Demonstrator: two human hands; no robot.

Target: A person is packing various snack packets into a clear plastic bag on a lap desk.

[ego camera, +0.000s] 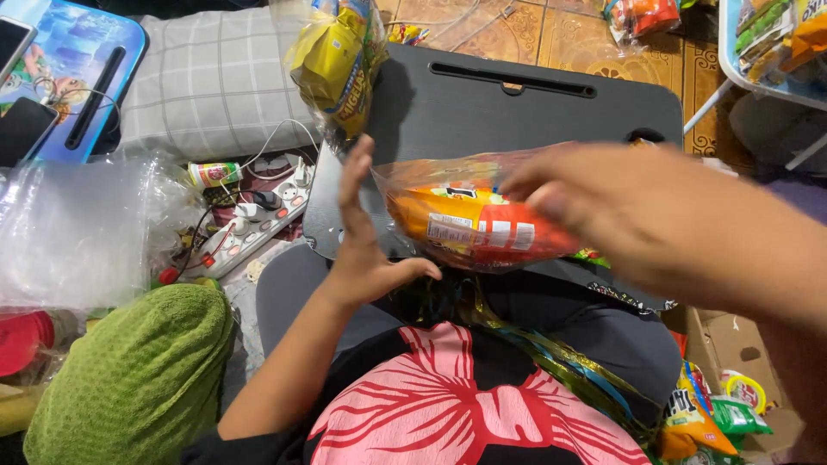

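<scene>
Head view: the person is sitting with a black rectangular plastic lap desk (517,112) across the knees, and both hands are working on a clear plastic bag stuffed with orange and yellow snack packets (474,226) that is hanging just above the desk's near edge. The left hand (366,250) is standing upright with fingers spread and flat, palm pressing against the bag's left end rather than closing around it. The right hand (620,207), blurred and close to the camera, is lying over the bag's top and right side with fingers curled down onto the film, seemingly gripping it. The bag is looking light, soft and crinkly; its film is probably slippery, and the packets inside could be crushed, so the gathered plastic at either end is seeming the safest place to take hold. A second clear bag of yellow snack packets (336,60) is resting at the desk's far left corner. To the left, a white power strip with plugged cables (250,228), a grey checked pillow (215,82) and a green towelling cloth (138,370) are lying about.
</scene>
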